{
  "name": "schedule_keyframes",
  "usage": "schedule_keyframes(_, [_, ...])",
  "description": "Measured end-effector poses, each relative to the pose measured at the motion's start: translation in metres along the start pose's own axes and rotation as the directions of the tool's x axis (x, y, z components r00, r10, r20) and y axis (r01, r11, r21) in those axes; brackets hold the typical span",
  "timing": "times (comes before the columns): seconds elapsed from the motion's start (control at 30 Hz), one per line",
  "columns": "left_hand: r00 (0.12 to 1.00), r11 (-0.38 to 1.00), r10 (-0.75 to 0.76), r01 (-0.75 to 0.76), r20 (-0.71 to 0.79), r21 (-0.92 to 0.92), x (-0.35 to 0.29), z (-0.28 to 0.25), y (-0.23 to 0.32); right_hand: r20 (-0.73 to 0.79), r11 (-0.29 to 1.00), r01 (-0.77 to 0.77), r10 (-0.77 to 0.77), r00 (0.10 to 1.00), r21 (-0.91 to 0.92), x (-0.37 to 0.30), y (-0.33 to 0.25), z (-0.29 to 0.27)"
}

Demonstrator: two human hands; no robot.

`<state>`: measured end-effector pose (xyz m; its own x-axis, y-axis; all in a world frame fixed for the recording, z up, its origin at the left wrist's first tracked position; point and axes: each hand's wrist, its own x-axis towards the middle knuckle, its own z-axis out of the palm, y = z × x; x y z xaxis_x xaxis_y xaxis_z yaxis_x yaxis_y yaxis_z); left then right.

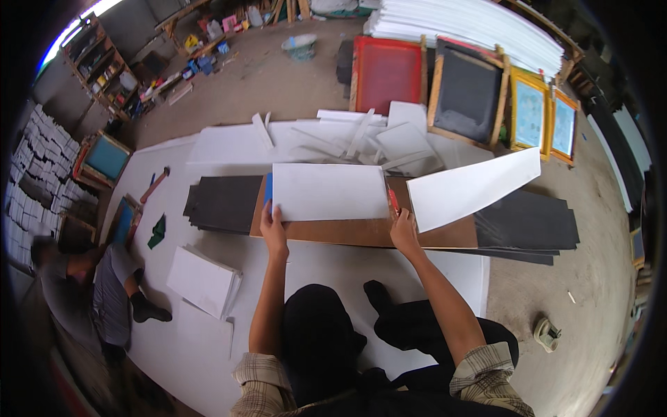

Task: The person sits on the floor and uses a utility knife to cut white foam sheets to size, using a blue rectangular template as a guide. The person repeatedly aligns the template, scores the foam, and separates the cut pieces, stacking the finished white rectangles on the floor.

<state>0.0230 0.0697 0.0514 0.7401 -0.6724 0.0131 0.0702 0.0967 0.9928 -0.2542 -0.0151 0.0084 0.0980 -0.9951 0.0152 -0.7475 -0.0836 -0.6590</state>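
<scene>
head view: a person works with two bare hands over a brown board [333,233] that lies across dark grey panels [229,197].
white panel: this rectangle [329,192] lies flat over the brown board, between the two hands, reaching up and away from the left hand and ending just left of the right hand.
left hand: closed [275,224] on the white panel's lower left corner, thumb on top; a blue strip [268,189] shows just beyond, along the panel's left edge.
right hand: curled [404,226] round a red tool [394,201], its tip pointing away from the body, near the panel's right edge.
second white piece: a longer, slanted sheet [479,189] just right of the right hand; whether they touch, i cannot tell.
beyond the board: loose white offcuts [403,142] in a jumble.
left side: a stack of white pieces [203,281], a green cloth [158,231], a hammer [154,185] and a seated co-worker [104,295].
</scene>
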Motion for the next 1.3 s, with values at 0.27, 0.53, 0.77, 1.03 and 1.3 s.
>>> schedule_keyframes(0.27, [0.932,0.895,-0.358,0.361,0.064,-0.261,-0.031,-0.01,-0.063,-0.123,0.89,0.002,-0.065,0.99,-0.457,0.019,0.014,0.046])
schedule_keyframes(0.53, [0.874,0.776,-0.452,0.483,0.178,-0.405,-0.044,0.012,-0.05,0.131,0.814,-0.046,-0.037,0.991,0.579,0.022,-0.049,0.074])
schedule_keyframes(0.77, [0.963,0.897,-0.238,0.269,0.13,-0.35,-0.089,-0.041,-0.008,0.562,0.556,-0.32,-0.343,0.753,0.768,-0.065,-0.139,0.081])
schedule_keyframes(1.03, [0.972,0.908,0.063,-0.15,-0.226,-0.39,-0.144,-0.139,0.082,0.619,0.642,-0.187,-0.557,0.553,0.744,-0.11,-0.244,0.01])
schedule_keyframes(1.3, [0.957,0.974,0.211,-0.223,-0.201,-0.042,-0.206,-0.195,0.147,0.557,0.605,0.081,-0.771,0.308,0.792,-0.14,-0.301,-0.008])
